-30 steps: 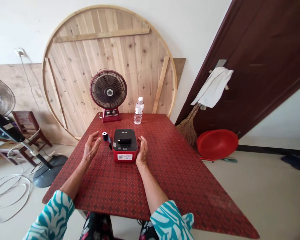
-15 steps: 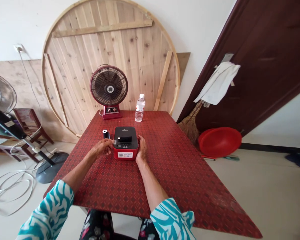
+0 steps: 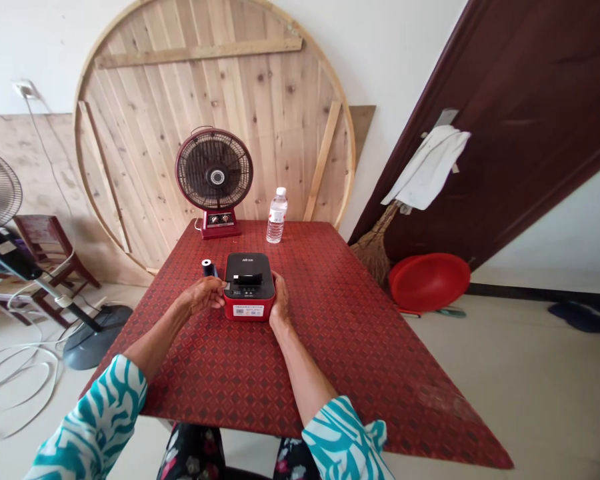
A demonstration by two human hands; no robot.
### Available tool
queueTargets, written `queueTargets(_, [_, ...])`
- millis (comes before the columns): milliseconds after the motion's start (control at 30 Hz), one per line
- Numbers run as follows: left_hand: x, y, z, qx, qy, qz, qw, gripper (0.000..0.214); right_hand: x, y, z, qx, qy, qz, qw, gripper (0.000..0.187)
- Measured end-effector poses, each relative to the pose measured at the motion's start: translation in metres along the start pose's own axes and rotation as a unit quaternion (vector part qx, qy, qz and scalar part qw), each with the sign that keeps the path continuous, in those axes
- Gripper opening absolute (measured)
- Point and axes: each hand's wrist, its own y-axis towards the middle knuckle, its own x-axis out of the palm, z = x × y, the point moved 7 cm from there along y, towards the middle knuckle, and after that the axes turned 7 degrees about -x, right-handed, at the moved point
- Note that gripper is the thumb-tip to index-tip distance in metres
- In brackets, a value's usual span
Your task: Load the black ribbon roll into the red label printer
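A boxy device with a black top and red sides (image 3: 251, 262), which looks like a small receipt printer, rests on the table. A white printed label is on its front, and a dark slot crosses its top. My right hand (image 3: 280, 300) is cupped against its right side, fingers along the wall. With bent fingers pressed together, my left hand (image 3: 204, 295) touches the left edge of the top, at a small pale piece (image 3: 227, 285). Whether the fingers pinch this piece cannot be seen. Just behind my left hand stands a dark roll with a white end (image 3: 207, 267), partly hidden.
The table (image 3: 330, 360) has a red patterned cover. At its far end stand a red fan (image 3: 215, 177) and a water bottle (image 3: 277, 217). A floor fan (image 3: 83, 333) with loose cable is at left; a broom (image 3: 377, 250) and red basin (image 3: 427, 280) are at right.
The view has shifted slightly, so most things appear a little further left. Both hands keep their places at the device's sides, with no clear change in their grip.
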Motion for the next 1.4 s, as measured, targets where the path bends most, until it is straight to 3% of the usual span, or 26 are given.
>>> queueTargets(100, [0.0,0.0,0.0,0.005,-0.001,0.015,1.0,0.016,-0.001,-0.001,-0.001,0.015,0.005,0.019,1.0,0.043])
queueTargets(367, [-0.001,-0.003,0.005,0.013,0.049,0.046,0.998,0.015,-0.003,0.0,0.001,0.008,-0.026,-0.001,1.0,0.045])
queueTargets(433, [-0.003,-0.004,0.014,0.039,0.114,0.054,0.991,0.017,-0.004,0.0,0.0,0.005,-0.038,-0.007,0.999,0.045])
queueTargets(500, [-0.003,-0.005,0.033,0.109,0.193,0.075,0.972,0.02,-0.004,0.0,0.0,0.001,-0.038,-0.007,0.999,0.045])
queueTargets(600, [0.011,-0.009,0.068,0.255,0.322,0.114,0.905,0.015,-0.004,0.0,0.005,0.006,-0.026,-0.006,1.0,0.046])
queueTargets(700, [0.05,-0.001,0.086,0.321,0.507,0.083,0.796,0.015,-0.005,0.001,0.012,0.013,-0.012,-0.004,1.0,0.044])
queueTargets(833, [0.085,0.03,0.078,0.217,0.736,0.017,0.641,0.028,-0.006,0.003,0.018,0.019,-0.001,0.002,1.0,0.043])
queueTargets(867, [0.088,0.036,0.076,0.189,0.767,0.01,0.613,0.029,-0.006,0.003,0.019,0.021,0.001,0.001,1.0,0.043])
queueTargets(933, [0.092,0.043,0.075,0.161,0.795,0.002,0.585,0.029,-0.005,0.003,0.019,0.026,0.005,-0.002,1.0,0.043])
queueTargets(1100, [0.091,0.047,0.073,0.157,0.802,-0.018,0.575,0.03,-0.004,0.002,0.02,0.031,0.004,-0.01,0.999,0.041])
queueTargets(1333, [0.092,0.02,0.086,0.238,0.777,0.06,0.58,0.039,-0.005,0.003,0.021,0.026,0.013,-0.001,1.0,0.043])
queueTargets(1400, [0.091,0.006,0.095,0.282,0.747,0.08,0.597,0.039,-0.005,0.003,0.018,0.029,0.017,-0.001,0.999,0.042])
